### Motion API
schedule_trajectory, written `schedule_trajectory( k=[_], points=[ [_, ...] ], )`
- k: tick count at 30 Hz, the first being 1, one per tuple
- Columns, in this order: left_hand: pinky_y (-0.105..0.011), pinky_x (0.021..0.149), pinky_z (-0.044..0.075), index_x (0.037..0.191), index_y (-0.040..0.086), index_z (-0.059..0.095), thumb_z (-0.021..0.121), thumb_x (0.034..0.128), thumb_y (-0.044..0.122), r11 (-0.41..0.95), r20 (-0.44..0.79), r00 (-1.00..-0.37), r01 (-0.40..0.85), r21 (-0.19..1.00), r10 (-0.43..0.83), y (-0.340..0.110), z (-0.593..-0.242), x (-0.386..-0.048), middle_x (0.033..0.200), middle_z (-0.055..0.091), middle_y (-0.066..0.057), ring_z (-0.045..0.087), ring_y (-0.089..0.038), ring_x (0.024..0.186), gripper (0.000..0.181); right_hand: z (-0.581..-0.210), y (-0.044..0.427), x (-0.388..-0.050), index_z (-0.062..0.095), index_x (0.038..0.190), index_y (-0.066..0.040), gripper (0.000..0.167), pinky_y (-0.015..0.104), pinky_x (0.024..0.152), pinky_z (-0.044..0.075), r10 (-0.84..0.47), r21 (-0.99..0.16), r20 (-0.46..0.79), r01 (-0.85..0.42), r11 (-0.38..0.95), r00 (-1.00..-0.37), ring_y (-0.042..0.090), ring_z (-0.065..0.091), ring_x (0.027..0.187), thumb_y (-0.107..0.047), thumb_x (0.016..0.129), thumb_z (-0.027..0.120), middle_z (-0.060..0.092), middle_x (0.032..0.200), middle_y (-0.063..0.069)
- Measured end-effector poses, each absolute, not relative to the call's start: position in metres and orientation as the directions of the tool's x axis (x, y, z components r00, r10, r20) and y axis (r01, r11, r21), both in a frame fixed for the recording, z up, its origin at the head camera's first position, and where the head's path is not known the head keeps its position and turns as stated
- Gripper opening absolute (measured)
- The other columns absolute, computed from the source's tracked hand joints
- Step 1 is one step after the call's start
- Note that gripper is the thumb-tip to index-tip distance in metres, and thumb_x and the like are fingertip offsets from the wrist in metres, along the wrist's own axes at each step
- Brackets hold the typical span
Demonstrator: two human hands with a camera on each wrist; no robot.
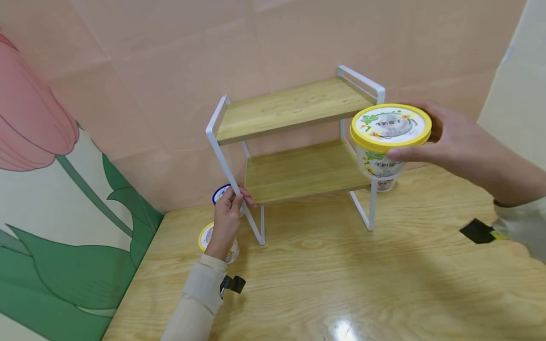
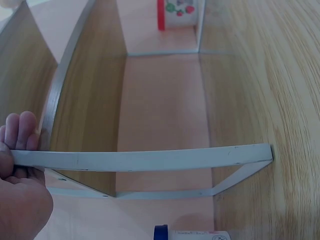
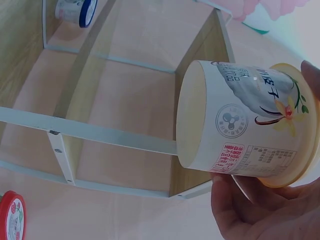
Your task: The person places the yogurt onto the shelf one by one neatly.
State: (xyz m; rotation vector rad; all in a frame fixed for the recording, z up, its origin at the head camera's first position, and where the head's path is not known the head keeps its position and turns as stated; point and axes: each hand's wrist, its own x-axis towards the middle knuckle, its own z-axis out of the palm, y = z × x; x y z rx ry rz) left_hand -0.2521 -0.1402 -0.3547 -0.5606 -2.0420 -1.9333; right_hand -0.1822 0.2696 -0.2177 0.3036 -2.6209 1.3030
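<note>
My right hand (image 1: 452, 137) grips a paper tub with a yellow lid (image 1: 390, 128) near its rim. In the head view the tub is upright, in front of the right end of a two-tier wooden shelf (image 1: 294, 106). The right wrist view shows the printed side of this tub (image 3: 245, 120) and its pale base. My left hand (image 1: 228, 215) holds the white metal frame (image 1: 223, 163) at the shelf's left side, beside the lower board. In the left wrist view, fingers (image 2: 22, 131) wrap around that frame bar (image 2: 145, 161). Both shelf boards are bare.
Beside the shelf's left leg stand a blue-lidded tub (image 1: 220, 193), partly behind my left hand, and a yellow-lidded tub (image 1: 206, 236), partly behind my wrist. A red-lidded tub (image 3: 12, 217) is on the shelf's right side. A peach wall covering (image 1: 170, 71) rises behind the wooden table (image 1: 298, 284).
</note>
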Motion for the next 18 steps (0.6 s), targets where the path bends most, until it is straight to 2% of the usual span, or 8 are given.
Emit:
schedule_trajectory(
  k=[6,13,18],
  points=[
    [-0.027,0.080,0.058,0.102,-0.008,0.054,0.041,0.1052,0.005,0.035,0.463,-0.882,0.467,0.884,0.090,-0.139,-0.356,-0.252,0.079,0.065,0.002,0.067,-0.012,0.075,0.019,-0.211,0.272,-0.183,0.031,0.153,-0.023,0.081,0.005,0.079,0.044,-0.128,-0.768,0.294,-0.314,0.558,-0.947,-0.003,0.057,0.108,-0.017,0.087,0.077,0.057,0.127,-0.013],
    [-0.028,0.079,0.058,0.101,-0.007,0.055,0.040,0.1053,0.004,0.026,0.468,-0.880,0.471,0.882,0.087,-0.138,-0.356,-0.253,0.079,0.064,0.002,0.067,-0.011,0.076,0.019,-0.201,0.275,-0.188,0.029,0.153,-0.021,0.079,0.005,0.079,0.043,-0.132,-0.765,0.274,-0.299,0.570,-0.953,0.001,0.058,0.108,-0.021,0.089,0.075,0.057,0.127,-0.012],
    [-0.031,0.082,0.058,0.102,-0.006,0.055,0.041,0.1054,0.005,0.030,0.450,-0.889,0.454,0.891,0.083,-0.138,-0.358,-0.256,0.079,0.065,0.002,0.067,-0.015,0.077,0.018,-0.191,0.276,-0.190,0.032,0.153,-0.023,0.074,0.005,0.080,0.039,-0.107,-0.755,0.286,-0.293,0.586,-0.952,0.001,0.056,0.107,-0.028,0.091,0.072,0.061,0.123,-0.014]
  ],
)
